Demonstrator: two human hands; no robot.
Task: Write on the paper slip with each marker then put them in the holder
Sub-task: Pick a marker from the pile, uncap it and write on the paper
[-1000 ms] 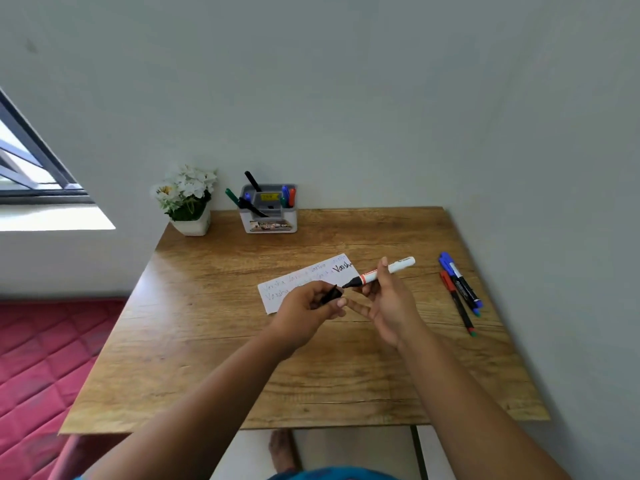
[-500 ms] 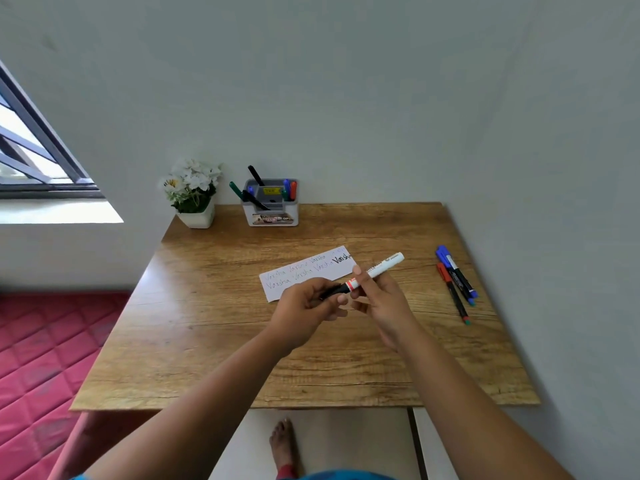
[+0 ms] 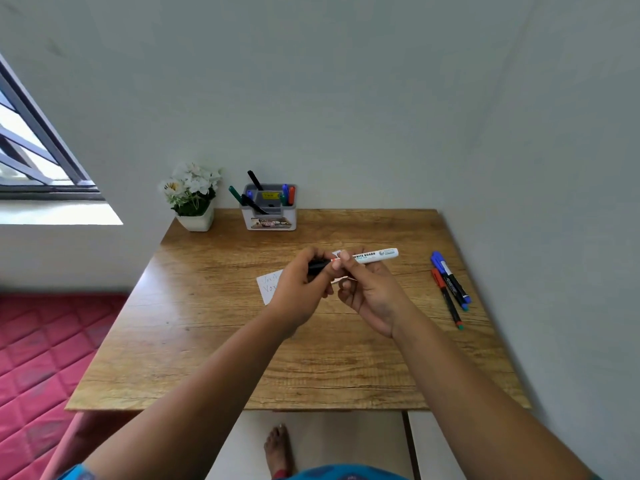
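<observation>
Grainy wooden table (image 3: pixel 214 341); left hand (image 3: pixel 299 294) pinches black cap (image 3: pixel 318 265), right hand (image 3: pixel 372 296) pinches cylindrical white marker (image 3: pixel 375 255).

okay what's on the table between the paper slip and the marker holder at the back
Nothing lies there: in the head view only bare wooden table shows between the paper slip and the marker holder.
</observation>
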